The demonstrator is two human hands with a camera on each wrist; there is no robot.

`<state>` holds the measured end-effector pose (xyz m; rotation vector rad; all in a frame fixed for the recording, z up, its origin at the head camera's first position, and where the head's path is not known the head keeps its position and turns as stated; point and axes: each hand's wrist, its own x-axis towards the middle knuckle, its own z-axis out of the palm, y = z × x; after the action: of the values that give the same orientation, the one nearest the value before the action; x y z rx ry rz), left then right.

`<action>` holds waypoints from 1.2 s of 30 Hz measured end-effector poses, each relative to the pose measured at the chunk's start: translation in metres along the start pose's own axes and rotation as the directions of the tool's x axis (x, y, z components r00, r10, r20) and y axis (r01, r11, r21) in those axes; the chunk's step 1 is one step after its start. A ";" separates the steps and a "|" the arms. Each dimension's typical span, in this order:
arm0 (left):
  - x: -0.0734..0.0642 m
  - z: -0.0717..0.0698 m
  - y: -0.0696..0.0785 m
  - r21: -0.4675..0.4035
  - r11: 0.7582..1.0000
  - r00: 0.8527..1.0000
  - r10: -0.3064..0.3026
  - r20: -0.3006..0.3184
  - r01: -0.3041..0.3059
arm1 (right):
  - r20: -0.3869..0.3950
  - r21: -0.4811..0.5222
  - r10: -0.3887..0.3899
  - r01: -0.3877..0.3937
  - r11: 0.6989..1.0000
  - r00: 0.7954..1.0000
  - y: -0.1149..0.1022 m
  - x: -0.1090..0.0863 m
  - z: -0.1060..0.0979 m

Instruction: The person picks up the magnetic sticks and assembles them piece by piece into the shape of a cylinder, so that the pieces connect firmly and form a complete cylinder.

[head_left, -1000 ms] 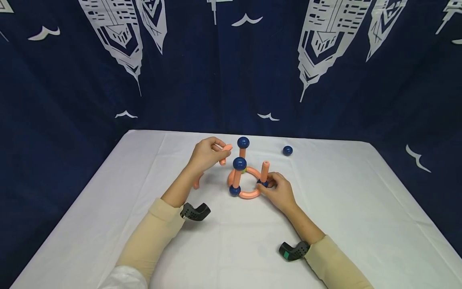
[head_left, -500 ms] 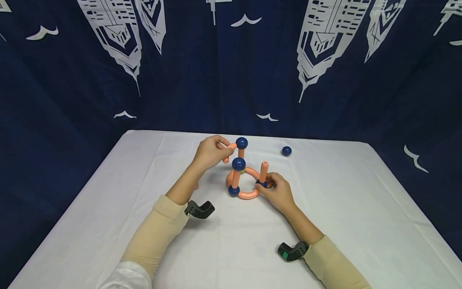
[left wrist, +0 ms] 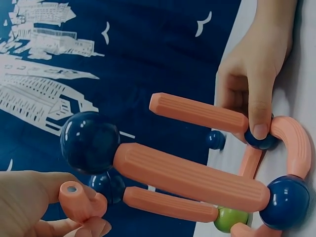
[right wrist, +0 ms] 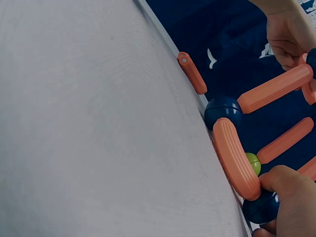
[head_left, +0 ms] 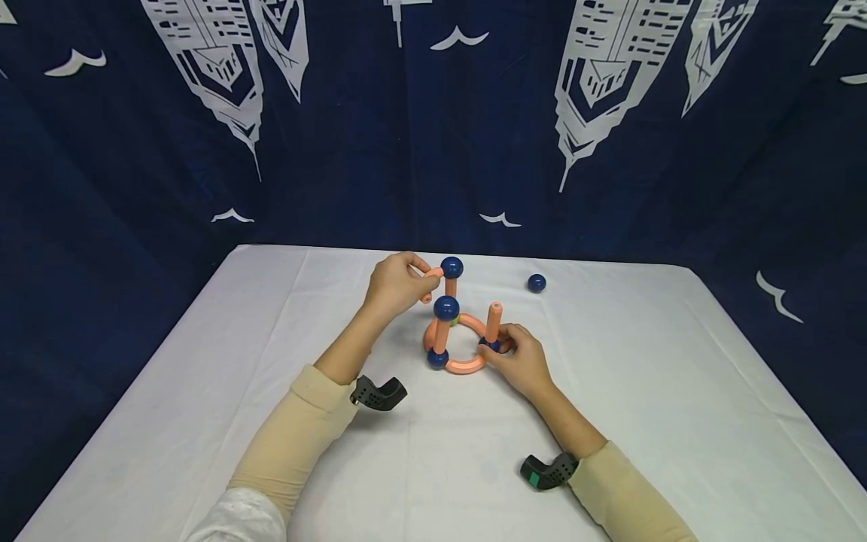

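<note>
On the table stands a magnetic-rod structure: a ring of curved orange rods [head_left: 466, 366] joined by blue balls and a green ball [left wrist: 231, 219]. Three straight orange rods rise from it. Blue balls top the rear post [head_left: 451, 267] and the front post [head_left: 446, 308], while the right post [head_left: 494, 322] ends bare. My left hand [head_left: 396, 286] pinches a short curved orange rod [left wrist: 81, 202], one end right at the rear post's top ball. With thumb and fingers, my right hand [head_left: 521, 357] grips the blue ball [right wrist: 261, 207] at the foot of the right post.
A loose blue ball [head_left: 536, 283] lies toward the back right of the white-covered table [head_left: 677, 391]. Another orange rod [right wrist: 192, 72] lies loose, hidden by the left forearm in the head view. A dark blue patterned cloth [head_left: 406, 150] hangs behind.
My left hand has moved right with the curved rod, bringing its end up to the rear post's top ball. My right hand keeps its hold on the base ball.
</note>
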<state>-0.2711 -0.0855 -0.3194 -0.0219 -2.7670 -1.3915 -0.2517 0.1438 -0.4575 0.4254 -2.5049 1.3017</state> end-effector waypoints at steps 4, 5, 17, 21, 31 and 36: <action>-0.002 0.002 0.003 0.025 1.000 0.999 0.010 -0.030 -0.009 | 0.003 -0.006 0.009 -0.009 1.000 1.000 -0.001 0.000 0.000; -0.003 0.002 0.004 0.029 0.999 0.999 0.015 -0.037 -0.014 | 0.002 -0.007 0.011 -0.011 1.000 1.000 -0.001 0.000 0.000; -0.007 0.008 0.005 0.079 0.994 0.990 0.086 -0.112 -0.078 | -0.003 -0.030 0.021 -0.021 0.999 1.000 -0.003 0.000 0.000; -0.007 0.009 0.004 0.085 0.993 0.990 0.088 -0.112 -0.079 | -0.002 -0.028 0.024 -0.024 0.999 1.000 -0.004 0.000 0.000; -0.010 0.011 -0.012 -0.011 0.991 0.979 0.132 -0.157 -0.135 | 0.000 -0.010 0.016 -0.016 1.000 1.000 -0.003 0.000 0.000; -0.013 0.016 -0.033 -0.027 0.992 0.974 0.118 -0.193 -0.125 | 0.013 -0.013 0.039 -0.039 0.999 0.999 -0.003 0.000 0.000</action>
<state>-0.2595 -0.0925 -0.3556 -0.0545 -2.5373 -1.3412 -0.2509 0.1423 -0.4548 0.3863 -2.5433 1.3006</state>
